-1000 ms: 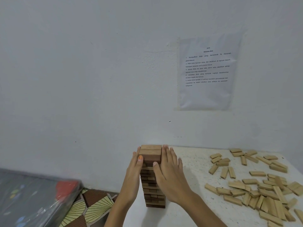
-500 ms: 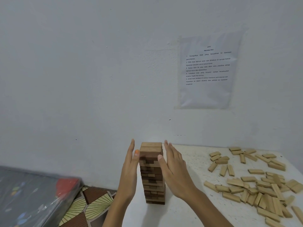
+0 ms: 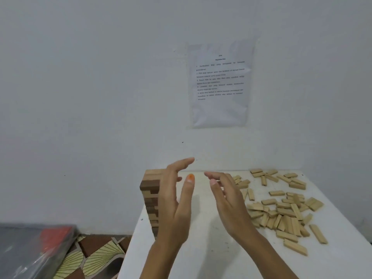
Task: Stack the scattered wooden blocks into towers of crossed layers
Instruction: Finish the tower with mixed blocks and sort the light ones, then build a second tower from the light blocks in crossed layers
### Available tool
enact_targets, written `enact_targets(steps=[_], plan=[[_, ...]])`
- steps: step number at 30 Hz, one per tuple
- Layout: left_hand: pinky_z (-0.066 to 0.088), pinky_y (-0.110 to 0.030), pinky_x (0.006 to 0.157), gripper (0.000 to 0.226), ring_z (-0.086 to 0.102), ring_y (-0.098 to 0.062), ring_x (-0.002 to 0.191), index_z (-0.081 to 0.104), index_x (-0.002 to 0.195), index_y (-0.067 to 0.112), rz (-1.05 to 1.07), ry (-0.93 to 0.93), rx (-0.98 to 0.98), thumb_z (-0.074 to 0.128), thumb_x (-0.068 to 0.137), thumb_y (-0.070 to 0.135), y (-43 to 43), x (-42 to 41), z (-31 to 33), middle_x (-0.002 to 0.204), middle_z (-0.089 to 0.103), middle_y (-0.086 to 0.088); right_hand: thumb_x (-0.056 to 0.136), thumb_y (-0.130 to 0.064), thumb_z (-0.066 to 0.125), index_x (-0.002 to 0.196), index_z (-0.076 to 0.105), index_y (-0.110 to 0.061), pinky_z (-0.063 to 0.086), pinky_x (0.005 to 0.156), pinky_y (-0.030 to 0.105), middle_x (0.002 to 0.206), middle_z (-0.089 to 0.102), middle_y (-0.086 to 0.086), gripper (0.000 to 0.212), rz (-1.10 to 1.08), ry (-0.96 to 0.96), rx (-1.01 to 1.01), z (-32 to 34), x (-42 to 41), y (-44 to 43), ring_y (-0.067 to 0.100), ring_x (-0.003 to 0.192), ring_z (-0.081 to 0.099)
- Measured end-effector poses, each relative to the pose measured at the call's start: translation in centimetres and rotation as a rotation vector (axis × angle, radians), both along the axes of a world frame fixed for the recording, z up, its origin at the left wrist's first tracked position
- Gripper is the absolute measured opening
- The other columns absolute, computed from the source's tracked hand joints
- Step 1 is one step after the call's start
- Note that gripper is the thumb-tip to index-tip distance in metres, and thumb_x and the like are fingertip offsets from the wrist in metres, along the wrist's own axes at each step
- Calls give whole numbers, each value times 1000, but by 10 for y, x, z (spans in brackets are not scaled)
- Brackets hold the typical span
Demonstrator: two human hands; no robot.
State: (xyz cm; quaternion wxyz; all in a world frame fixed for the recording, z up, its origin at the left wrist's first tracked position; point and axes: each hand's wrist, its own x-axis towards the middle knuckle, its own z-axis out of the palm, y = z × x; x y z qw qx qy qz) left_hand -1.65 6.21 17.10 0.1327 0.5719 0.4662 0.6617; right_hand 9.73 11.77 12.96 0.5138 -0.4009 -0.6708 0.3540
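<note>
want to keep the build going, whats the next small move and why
Probably reach the right hand toward the loose blocks on its side and pick one up. Both hands are open and hold nothing, the left hand is in front of the tower, and many blocks lie scattered on the table.

Tower [image 3: 150,198] right side hidden behind left hand [image 3: 175,208]; wall sheet [image 3: 220,85] print too small, seemingly numbered steps.

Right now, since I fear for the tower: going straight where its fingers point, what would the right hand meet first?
Probably the left hand, at its thumb: the right hand points its fingers left toward it across a gap. The tower stands beyond it. Depth is unclear.
</note>
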Motion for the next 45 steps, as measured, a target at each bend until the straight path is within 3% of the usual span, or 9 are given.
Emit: enact_targets(steps=[4, 8, 12, 17, 20, 30, 35, 40, 45], plan=[[40, -14, 93, 33, 53, -8, 120, 58, 117, 34, -69, 54, -63, 42, 90, 43, 16, 34, -20, 121, 59, 22, 91, -48, 39, 112, 58, -38, 44, 86, 18, 113, 56, -21, 30, -75, 1, -45, -12, 39, 3, -3, 106, 53], [40, -19, 94, 38, 52, -6, 119, 59, 117, 33, -150, 4, -203, 42, 87, 50, 38, 62, -54, 119, 60, 21, 93, -44, 45, 106, 60, -39, 42, 84, 13, 113, 58, -20, 20, -157, -25, -87, -32, 86, 16, -3, 108, 53], [39, -26, 102, 38, 47, 4, 121, 55, 120, 38, -157, -24, -382, 45, 86, 54, 62, 82, -103, 122, 57, 25, 90, -39, 49, 107, 62, -35, 43, 98, 33, 111, 56, -20, 21, -271, -138, -116, -65, 136, 38, 3, 112, 51], [23, -37, 116, 50, 21, -8, 144, 32, 138, 47, -92, -21, -612, 50, 91, 52, 90, 103, -157, 150, 34, 17, 76, -55, 46, 104, 60, -39, 33, 107, 47, 124, 57, -7, 36, -428, -323, -174, -99, 191, 64, 16, 124, 44], [2, -48, 121, 73, -4, -12, 149, 14, 148, 46, -60, 28, -716, 49, 86, 64, 111, 113, -176, 163, 6, 4, 89, -33, 63, 126, 59, -27, 21, 113, 45, 147, 42, 3, 37, -495, -458, -248, -118, 218, 87, 25, 140, 29], [-13, -36, 117, 100, -9, -17, 149, -1, 151, 39, 22, 294, -742, 19, 67, 88, 192, 131, -205, 163, -3, -2, 94, -62, 37, 151, 20, -37, -7, 115, 53, 161, -4, 19, 66, -416, -710, -437, -159, 255, 176, 41, 146, -8], [-18, -41, 115, 99, -11, -17, 149, 8, 152, 40, -34, 458, -800, 17, 65, 86, 230, 132, -208, 163, -4, 5, 93, -64, 37, 148, 25, -41, -14, 114, 52, 161, 4, 8, 61, -290, -744, -394, -163, 243, 194, 28, 149, -7], [9, -44, 120, 72, 17, -18, 145, 31, 138, 49, -85, 339, -645, 32, 72, 79, 249, 134, -207, 153, 30, 9, 84, -65, 45, 133, 48, -40, 19, 113, 49, 137, 36, -1, 55, -445, -643, -280, -148, 241, 217, 24, 132, 28], [-11, -40, 118, 77, -9, -8, 148, 17, 143, 58, -207, 489, -725, 28, 71, 85, 267, 130, -207, 159, 2, 21, 95, -56, 44, 144, 32, -45, -2, 115, 57, 161, 6, 6, 52, -325, -772, -350, -139, 242, 259, 32, 147, -3]])
